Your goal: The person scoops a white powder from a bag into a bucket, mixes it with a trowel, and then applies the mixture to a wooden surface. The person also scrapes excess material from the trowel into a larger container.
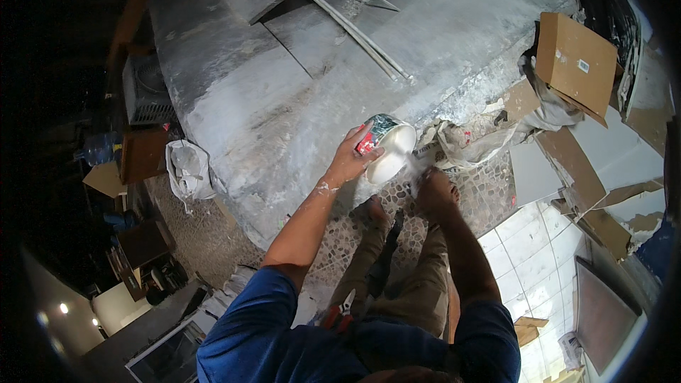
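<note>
A small round bucket (384, 128), dark green and red outside, is held tilted in front of the person, its white mouth turned toward the right hand; whether its base touches the surface beyond cannot be told. It lies to the right of the left hand (352, 158), whose fingers are bent around the outer wall and press against it, thumb and fingers spread apart by its curve. Inside the bucket is smooth white material, lining the wall and gathered toward the lower side. The right hand (434, 193) is just beside the mouth, its fingers curled tight around a pale tool (417, 166), too blurred for its kind to be told, which points toward the white material. Beyond the bucket stretches a broad grey work surface (248, 110) smeared with white dust, with thin white strips (347, 27) lying across it. By its left edge, a white bag (189, 170) gapes, holding something pale and crumpled. At the right, a crumpled pale sack (464, 147) lies below a brown cardboard box (578, 60), whose contents are hidden. Red-handled pliers (346, 303) rest at the person's waist.
</note>
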Demonstrator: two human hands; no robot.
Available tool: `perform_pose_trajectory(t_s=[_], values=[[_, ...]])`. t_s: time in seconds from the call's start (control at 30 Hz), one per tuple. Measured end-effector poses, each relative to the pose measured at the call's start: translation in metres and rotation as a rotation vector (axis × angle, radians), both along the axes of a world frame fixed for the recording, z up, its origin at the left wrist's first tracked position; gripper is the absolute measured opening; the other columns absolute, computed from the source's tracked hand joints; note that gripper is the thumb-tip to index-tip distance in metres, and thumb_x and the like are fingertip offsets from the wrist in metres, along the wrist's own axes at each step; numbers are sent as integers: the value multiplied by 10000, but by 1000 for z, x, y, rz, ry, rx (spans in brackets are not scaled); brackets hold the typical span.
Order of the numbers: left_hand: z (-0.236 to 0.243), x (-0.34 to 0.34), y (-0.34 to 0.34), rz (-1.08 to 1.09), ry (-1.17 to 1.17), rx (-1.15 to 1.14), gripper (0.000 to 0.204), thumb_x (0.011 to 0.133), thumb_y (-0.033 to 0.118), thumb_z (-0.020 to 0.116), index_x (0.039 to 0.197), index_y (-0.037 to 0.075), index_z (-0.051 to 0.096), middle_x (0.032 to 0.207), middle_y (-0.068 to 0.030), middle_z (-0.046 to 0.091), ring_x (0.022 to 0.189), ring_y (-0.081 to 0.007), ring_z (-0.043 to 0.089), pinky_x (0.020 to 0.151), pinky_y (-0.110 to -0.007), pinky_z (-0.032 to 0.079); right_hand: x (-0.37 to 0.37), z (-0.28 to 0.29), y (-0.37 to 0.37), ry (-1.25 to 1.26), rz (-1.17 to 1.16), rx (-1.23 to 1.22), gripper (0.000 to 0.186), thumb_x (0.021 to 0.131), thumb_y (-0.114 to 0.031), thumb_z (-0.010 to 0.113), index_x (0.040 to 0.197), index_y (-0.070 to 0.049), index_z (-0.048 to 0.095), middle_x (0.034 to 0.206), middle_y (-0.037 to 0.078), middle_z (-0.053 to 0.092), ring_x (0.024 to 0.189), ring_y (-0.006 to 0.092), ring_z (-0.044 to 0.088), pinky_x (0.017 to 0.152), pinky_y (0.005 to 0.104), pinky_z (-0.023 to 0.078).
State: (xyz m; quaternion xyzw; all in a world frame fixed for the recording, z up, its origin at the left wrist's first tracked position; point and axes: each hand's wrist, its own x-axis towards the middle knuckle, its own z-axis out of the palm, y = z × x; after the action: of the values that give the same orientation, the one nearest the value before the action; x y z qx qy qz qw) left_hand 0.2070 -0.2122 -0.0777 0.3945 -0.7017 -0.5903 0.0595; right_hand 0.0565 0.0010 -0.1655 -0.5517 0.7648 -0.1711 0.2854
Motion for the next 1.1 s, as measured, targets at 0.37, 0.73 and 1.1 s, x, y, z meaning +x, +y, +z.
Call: perform_pose_trajectory(t_s=[0.37,0.73,1.1], values=[[-4,7,3,18,19,19,745,840,185,772,1464,36,392,1420,-146,396,1311,-220,423,1065,-299,385,3,36,8,-125,-54,-94,415,829,-138,614,1240,-80,592,919,177,665,722,376,653,718,502,524],[4,6,0,9,21,102,746,845,179,764,1477,67,384,1452,-160,360,1341,-237,393,1096,-296,338,-10,-21,-1,-12,126,-3,404,872,-200,572,1257,-81,609,797,147,670,786,324,664,653,418,528],[-4,6,9,13,34,66,739,847,122,750,1477,48,372,1449,-160,362,1346,-232,386,1101,-304,347,-7,-8,-15,-19,-14,184,291,800,-191,622,1044,-42,679,920,183,682,800,319,669,680,455,522]])
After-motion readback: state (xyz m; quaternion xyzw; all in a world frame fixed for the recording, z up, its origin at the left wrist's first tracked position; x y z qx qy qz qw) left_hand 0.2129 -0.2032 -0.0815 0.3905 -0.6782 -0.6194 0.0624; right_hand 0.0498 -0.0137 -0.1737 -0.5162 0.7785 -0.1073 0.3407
